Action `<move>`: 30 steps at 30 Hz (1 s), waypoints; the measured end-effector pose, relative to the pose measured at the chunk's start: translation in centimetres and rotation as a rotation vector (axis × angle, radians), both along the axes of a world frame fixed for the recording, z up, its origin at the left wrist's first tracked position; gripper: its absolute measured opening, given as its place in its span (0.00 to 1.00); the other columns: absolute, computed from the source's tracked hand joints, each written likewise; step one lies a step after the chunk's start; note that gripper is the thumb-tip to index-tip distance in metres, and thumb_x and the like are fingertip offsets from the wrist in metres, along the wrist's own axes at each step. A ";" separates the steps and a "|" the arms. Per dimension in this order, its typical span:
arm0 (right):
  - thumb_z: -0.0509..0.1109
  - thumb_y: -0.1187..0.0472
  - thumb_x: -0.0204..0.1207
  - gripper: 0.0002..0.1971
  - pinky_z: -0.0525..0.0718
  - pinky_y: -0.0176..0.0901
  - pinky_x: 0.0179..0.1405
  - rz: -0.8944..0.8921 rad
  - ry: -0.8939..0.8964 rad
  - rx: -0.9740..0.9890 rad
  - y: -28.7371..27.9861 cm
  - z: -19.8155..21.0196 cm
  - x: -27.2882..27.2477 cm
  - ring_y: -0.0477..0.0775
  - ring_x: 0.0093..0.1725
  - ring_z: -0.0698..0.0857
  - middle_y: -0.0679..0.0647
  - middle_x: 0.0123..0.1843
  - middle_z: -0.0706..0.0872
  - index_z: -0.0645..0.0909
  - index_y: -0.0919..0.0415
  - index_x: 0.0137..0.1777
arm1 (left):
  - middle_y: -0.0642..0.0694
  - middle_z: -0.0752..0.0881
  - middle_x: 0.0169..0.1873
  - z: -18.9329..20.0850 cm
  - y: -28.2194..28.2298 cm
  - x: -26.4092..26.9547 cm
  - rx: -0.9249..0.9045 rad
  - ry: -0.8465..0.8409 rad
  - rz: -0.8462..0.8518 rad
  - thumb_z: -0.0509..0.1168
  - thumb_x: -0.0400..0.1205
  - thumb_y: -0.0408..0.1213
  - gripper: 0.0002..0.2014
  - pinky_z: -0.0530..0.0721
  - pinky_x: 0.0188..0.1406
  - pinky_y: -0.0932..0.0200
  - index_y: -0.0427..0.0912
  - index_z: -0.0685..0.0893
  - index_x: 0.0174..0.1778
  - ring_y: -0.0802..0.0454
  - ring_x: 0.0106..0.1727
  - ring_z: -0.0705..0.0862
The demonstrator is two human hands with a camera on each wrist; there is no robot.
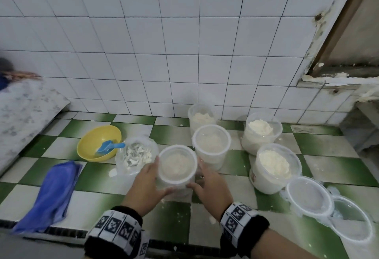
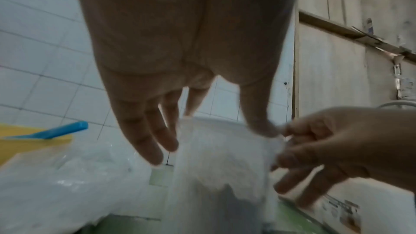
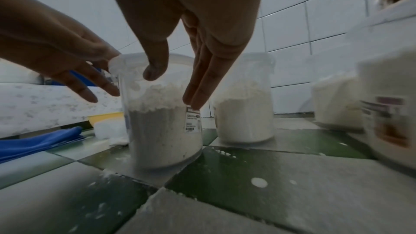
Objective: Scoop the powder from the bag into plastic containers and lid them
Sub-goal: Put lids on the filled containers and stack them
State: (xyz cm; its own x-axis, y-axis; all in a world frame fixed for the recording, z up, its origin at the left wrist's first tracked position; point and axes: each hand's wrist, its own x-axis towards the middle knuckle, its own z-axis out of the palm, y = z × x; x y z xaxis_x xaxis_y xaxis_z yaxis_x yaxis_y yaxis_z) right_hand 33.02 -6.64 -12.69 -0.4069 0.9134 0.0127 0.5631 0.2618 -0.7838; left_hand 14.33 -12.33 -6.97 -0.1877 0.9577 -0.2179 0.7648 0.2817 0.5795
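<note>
A clear round plastic container with a translucent lid (image 1: 176, 163), partly filled with white powder, stands on the green-and-white checkered tile counter (image 1: 223, 203) near its front edge. The left hand (image 1: 146, 185) flanks its left side and the right hand (image 1: 211, 189) its right side, fingers straight and spread. From the right wrist, the thumb and fingertips lie at the container's wall; whether they press it or sit just off it is unclear.

Just behind it to the right stands a second lidded clear container of powder (image 1: 211, 146), and a third, unlidded one (image 1: 202, 116) stands further back by the white tiled wall (image 1: 164, 43). To the right are two wider open tubs heaped with powder (image 1: 261, 131) (image 1: 274, 166), and near right lie two loose clear lids (image 1: 309, 196) (image 1: 351, 218).

Left of the held container sits a crumpled clear plastic bag (image 1: 136, 154), then a yellow plastic bowl (image 1: 99, 142) holding a blue plastic scoop (image 1: 109, 147). A blue cloth (image 1: 52, 195) lies at near left.
</note>
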 end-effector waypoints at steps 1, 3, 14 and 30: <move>0.75 0.49 0.72 0.41 0.83 0.44 0.62 -0.012 -0.026 0.014 0.2 0.1 -0.7 0.44 0.60 0.83 0.47 0.67 0.82 0.57 0.46 0.81 | 0.46 0.68 0.76 -0.4 0.4 -0.1 0.010 0.039 0.040 0.73 0.74 0.54 0.52 0.65 0.79 0.54 0.44 0.48 0.86 0.50 0.76 0.67; 0.74 0.50 0.73 0.42 0.82 0.45 0.63 -0.006 -0.043 0.010 0.5 0.5 -1.6 0.46 0.61 0.83 0.49 0.67 0.82 0.54 0.48 0.83 | 0.43 0.64 0.79 -0.9 1.1 -0.3 0.014 0.094 0.071 0.69 0.78 0.52 0.50 0.63 0.79 0.54 0.43 0.43 0.86 0.47 0.78 0.63; 0.67 0.56 0.79 0.11 0.76 0.33 0.34 -0.642 0.073 0.138 -0.6 4.1 10.7 0.43 0.33 0.81 0.47 0.34 0.84 0.81 0.51 0.60 | 0.40 0.61 0.81 -0.4 5.1 -0.9 -0.102 0.370 0.051 0.66 0.75 0.63 0.53 0.64 0.79 0.45 0.42 0.43 0.85 0.39 0.80 0.61; 0.60 0.69 0.79 0.23 0.71 0.17 0.26 -0.466 -0.011 -0.207 3.7 4.7 20.8 0.38 0.33 0.79 0.51 0.39 0.81 0.75 0.55 0.74 | 0.53 0.83 0.52 1.1 5.0 15.2 0.287 -0.234 -0.173 0.64 0.84 0.43 0.13 0.77 0.48 0.74 0.48 0.81 0.64 0.62 0.50 0.81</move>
State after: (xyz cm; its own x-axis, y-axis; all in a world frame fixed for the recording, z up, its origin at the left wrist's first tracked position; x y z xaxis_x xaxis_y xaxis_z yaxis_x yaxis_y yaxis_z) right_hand 53.86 -2.94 -7.97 0.0452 0.9809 -0.1894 0.5915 -0.1790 -0.7862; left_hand 29.53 -7.36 -5.91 0.0045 0.9989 0.0456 0.6251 -0.0384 0.7796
